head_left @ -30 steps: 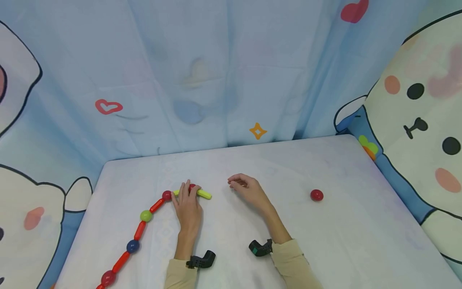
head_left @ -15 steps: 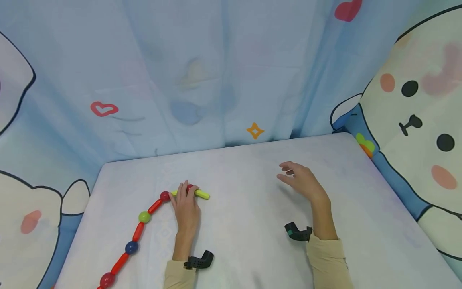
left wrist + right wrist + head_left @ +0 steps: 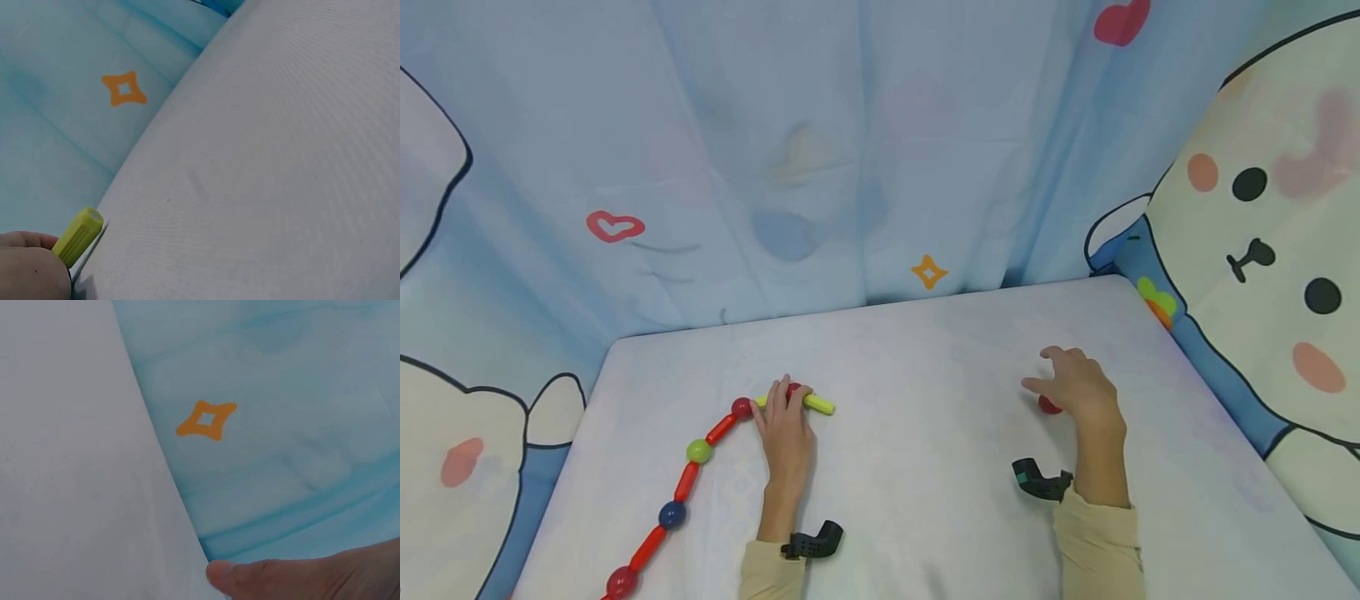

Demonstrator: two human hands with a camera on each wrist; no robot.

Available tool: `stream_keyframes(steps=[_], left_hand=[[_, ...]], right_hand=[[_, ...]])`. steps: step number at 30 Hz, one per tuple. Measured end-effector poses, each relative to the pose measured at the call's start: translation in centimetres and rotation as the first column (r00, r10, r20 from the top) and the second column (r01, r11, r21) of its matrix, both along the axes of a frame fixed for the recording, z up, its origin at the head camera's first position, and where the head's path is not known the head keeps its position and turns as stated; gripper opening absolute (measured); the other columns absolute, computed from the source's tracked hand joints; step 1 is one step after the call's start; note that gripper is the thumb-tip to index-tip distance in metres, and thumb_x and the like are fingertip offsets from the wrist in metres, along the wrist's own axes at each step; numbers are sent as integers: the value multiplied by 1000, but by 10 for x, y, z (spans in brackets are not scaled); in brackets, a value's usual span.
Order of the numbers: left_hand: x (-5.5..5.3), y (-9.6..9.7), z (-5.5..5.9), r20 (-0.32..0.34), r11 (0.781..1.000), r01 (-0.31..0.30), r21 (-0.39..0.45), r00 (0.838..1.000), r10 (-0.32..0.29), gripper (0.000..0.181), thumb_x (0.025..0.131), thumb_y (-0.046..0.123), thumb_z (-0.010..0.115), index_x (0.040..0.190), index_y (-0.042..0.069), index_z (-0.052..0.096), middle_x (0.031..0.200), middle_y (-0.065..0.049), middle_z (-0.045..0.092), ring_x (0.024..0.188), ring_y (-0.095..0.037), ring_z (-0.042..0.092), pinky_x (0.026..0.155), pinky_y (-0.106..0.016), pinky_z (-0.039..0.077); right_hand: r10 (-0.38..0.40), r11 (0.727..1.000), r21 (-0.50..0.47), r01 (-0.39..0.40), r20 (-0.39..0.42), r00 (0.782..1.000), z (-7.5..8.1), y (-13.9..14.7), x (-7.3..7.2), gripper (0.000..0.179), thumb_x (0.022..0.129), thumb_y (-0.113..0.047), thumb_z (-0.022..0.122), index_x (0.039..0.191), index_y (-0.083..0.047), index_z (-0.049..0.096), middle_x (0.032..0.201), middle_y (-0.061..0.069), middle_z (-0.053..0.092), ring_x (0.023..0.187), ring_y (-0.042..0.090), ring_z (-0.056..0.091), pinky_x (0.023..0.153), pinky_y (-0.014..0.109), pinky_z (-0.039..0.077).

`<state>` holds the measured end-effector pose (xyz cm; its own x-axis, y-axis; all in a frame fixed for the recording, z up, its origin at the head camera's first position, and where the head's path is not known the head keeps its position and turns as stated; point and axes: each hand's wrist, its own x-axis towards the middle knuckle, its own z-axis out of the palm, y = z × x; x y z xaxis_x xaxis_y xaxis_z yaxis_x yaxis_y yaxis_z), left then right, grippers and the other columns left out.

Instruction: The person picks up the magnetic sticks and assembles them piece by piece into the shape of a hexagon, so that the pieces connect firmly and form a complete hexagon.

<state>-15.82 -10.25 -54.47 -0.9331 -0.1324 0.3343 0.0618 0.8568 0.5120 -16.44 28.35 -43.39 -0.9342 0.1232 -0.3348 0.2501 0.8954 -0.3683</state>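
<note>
A chain of coloured balls and sticks (image 3: pixel 672 515) runs up the left side of the table. My left hand (image 3: pixel 786 450) lies over its upper end, thumb and fingers about a red ball (image 3: pixel 794 388) that is mostly covered. To the right of that hand a yellow-green stick (image 3: pixel 819 404) sticks out; in the left wrist view, the same stick (image 3: pixel 78 237) shows beside the hand. On the right, my right hand (image 3: pixel 1078 387) hovers with fingers and thumb spread above a loose red ball (image 3: pixel 1049 405), partly hidden beneath it.
The white-covered table (image 3: pixel 925 467) ends at the back against a blue printed curtain (image 3: pixel 820 167). The chain's lower end leaves the view near a dark red ball (image 3: pixel 622 582). Black wrist cameras (image 3: pixel 812 540) are strapped to both wrists.
My right hand has travelled right, from near the left hand to over the loose red ball, its fingers spreading. My left hand has stayed on the chain.
</note>
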Motion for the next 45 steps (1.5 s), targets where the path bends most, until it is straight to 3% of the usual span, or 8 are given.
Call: stream_keyframes(steps=[5,11,15,22,30,36,45], left_hand=[[-1,-1,-1,9,1000,-5,3,1000,5,30,90,0,62,117,15,63,148,-11,46,144,-30,34,118,-65,7],[0,-1,-1,9,1000,-8,9,1000,8,30,91,0,61,117,15,64,147,-11,47,143,-30,35,118,-65,7],[0,-1,0,3,1000,-14,11,1000,14,30,90,0,62,116,15,64,147,-11,47,143,-30,35,118,-66,7],[0,-1,0,11,1000,-13,20,1000,13,29,91,0,61,116,14,64,147,-11,47,143,-30,35,118,-66,8],[1,-2,0,15,1000,-9,13,1000,9,29,92,1,60,117,15,64,147,-10,47,143,-29,35,118,-65,7],[1,-2,-1,3,1000,-18,2,1000,18,30,91,2,62,117,16,64,147,-10,47,142,-30,36,118,-65,8],[-1,-2,-2,-21,1000,-3,-5,1000,3,35,91,13,66,125,20,64,147,-9,48,142,-28,37,119,-63,7]], right_hand=[[-19,1000,-20,22,131,991,9,3,5,62,88,-32,66,133,6,45,132,36,44,110,49,47,87,60,48],[-15,998,-61,24,158,987,0,7,3,42,89,-21,64,120,5,53,113,28,58,96,39,51,77,48,48],[-19,995,-92,33,144,989,-7,4,-1,37,90,-21,64,116,4,54,102,22,59,92,35,51,72,40,48],[41,991,-130,-40,11,999,-24,-2,-11,42,91,-24,65,121,4,56,114,27,59,99,38,54,82,48,52],[60,977,-197,-87,-139,988,-36,-11,-18,46,91,-22,65,128,2,54,127,28,56,114,42,52,95,56,49],[44,924,-339,-174,-358,933,-35,-36,-22,48,91,-21,68,133,-4,54,133,21,56,120,37,57,97,48,51],[69,885,-374,-276,-481,874,-34,-68,-22,45,86,-11,72,129,-3,57,127,17,60,116,32,58,95,45,52]])
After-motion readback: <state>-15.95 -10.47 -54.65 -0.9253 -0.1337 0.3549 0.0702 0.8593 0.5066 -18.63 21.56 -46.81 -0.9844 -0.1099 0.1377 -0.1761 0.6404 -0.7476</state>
